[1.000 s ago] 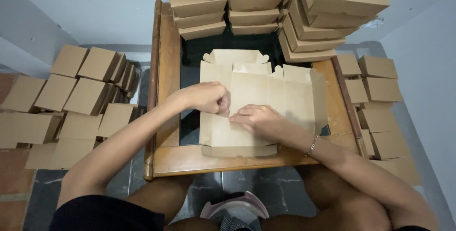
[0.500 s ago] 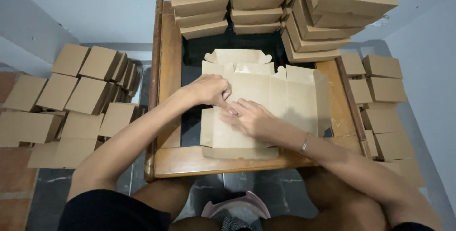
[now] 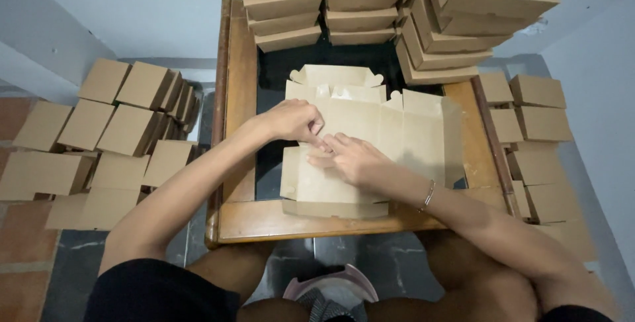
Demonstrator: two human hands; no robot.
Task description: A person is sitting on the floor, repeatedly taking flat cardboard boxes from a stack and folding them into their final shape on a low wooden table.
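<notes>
A flat, unfolded brown cardboard box blank (image 3: pixel 397 130) lies on the small wooden table (image 3: pixel 241 97), on its dark inset top. My left hand (image 3: pixel 294 121) is curled over the blank's left side, fingers pinching a fold or flap. My right hand (image 3: pixel 350 158) lies flat on the blank just to the right and below, fingertips touching the left hand's fingers. A thin bracelet (image 3: pixel 428 196) sits on my right wrist. The blank's tabbed flaps point away from me.
Stacks of folded brown boxes (image 3: pixel 370 11) stand at the table's far end. More folded boxes (image 3: pixel 112 123) cover the floor on the left, and others (image 3: pixel 536 130) line the floor on the right. My knees and a sandal (image 3: pixel 331 292) show below the table's near edge.
Both hands have shifted slightly up and left on the blank and come closer together. The blank itself stays in about the same place.
</notes>
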